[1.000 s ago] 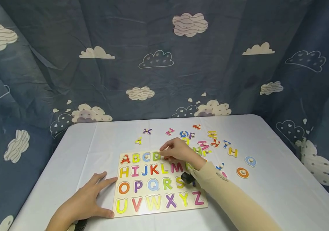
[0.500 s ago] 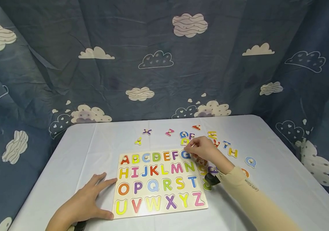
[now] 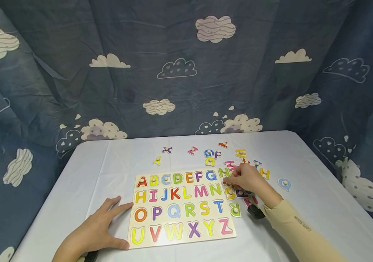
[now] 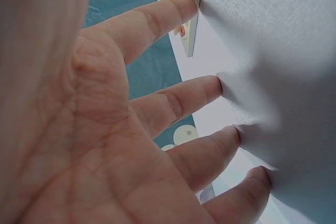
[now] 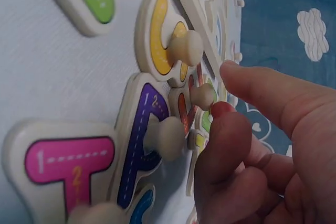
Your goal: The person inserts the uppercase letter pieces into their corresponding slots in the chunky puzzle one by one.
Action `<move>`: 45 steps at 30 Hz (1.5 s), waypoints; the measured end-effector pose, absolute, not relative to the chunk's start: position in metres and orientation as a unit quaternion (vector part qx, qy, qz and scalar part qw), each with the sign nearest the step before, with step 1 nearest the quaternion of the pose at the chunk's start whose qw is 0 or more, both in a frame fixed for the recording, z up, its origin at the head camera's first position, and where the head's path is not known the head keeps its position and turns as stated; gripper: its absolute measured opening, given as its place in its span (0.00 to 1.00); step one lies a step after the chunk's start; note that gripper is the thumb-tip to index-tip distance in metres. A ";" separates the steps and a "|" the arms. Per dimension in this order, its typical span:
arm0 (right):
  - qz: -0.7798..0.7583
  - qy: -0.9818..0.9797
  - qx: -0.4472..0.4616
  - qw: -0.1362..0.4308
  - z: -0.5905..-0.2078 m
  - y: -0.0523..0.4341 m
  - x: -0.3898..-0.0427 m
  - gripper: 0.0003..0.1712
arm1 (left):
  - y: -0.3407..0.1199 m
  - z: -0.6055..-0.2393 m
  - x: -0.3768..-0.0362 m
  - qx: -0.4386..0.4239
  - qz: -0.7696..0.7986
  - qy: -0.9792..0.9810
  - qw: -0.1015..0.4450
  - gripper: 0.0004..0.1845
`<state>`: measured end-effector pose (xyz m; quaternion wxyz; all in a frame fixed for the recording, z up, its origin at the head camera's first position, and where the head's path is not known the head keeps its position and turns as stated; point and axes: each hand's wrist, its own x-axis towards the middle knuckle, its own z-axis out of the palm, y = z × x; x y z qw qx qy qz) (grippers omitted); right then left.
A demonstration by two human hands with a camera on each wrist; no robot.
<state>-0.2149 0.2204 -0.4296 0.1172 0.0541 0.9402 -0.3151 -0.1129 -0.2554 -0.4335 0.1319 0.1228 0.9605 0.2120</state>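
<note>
Our left hand (image 3: 98,227) lies flat, palm down, at our lower left, fingers straight and spread, the thumb stretched out along our near side. In the left wrist view its fingertips (image 4: 212,86) press down and the forefinger reaches furthest forward. Our right arm, in a pale sleeve, stretches forward from the lower right. Our right hand (image 3: 246,179) is lowered with its fingers curled, the thumb and forefinger (image 5: 247,85) drawn close together in a pinch.

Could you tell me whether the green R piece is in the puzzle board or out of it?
Out: the green R piece lies on the tablecloth, just off the puzzle board right edge.
</note>
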 end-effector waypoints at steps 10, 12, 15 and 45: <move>-0.293 0.951 0.039 0.085 -0.432 0.222 -0.202 0.25 | -0.253 -0.433 -0.114 0.117 0.210 0.961 0.139 0.63; -0.290 0.952 0.041 0.085 -0.432 0.221 -0.201 0.25 | -0.253 -0.433 -0.115 0.116 0.208 0.961 0.140 0.63; -0.286 0.954 0.043 0.085 -0.432 0.221 -0.202 0.25 | -0.253 -0.433 -0.115 0.114 0.207 0.961 0.143 0.63; -0.332 0.940 0.038 0.064 -0.426 0.241 -0.200 0.12 | -0.256 -0.433 -0.114 0.128 0.205 0.961 0.135 0.62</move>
